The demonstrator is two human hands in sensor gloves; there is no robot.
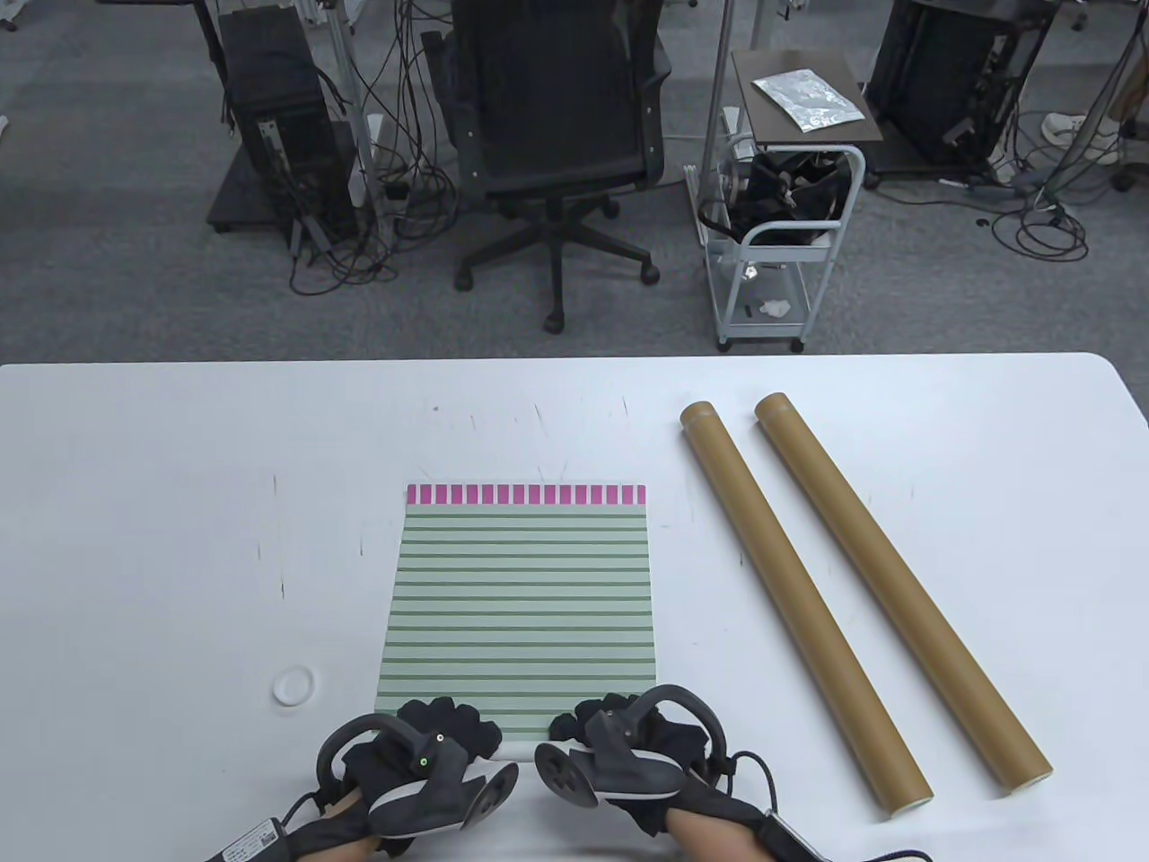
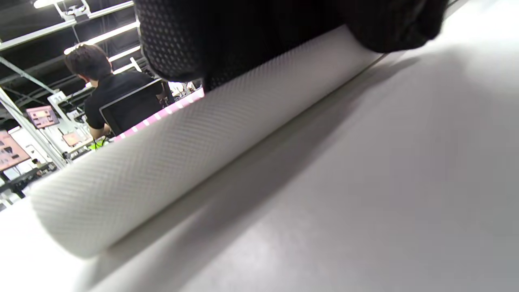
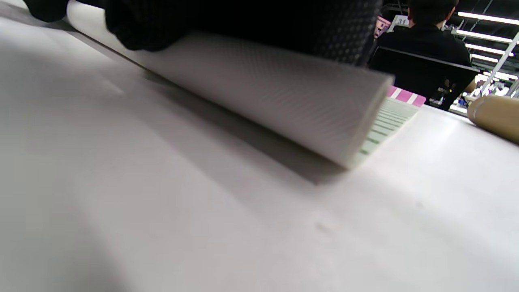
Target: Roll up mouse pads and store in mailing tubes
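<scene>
A green-striped mouse pad with a pink far edge lies flat on the white table. Its near edge is curled into a roll showing the white textured underside. My left hand presses on the roll's left part and my right hand on its right part; gloved fingers lie over the top of the roll. Two brown mailing tubes lie side by side to the right of the pad; one end shows in the right wrist view.
A small white cap lies on the table left of the pad. Beyond the far table edge stand an office chair and a white cart.
</scene>
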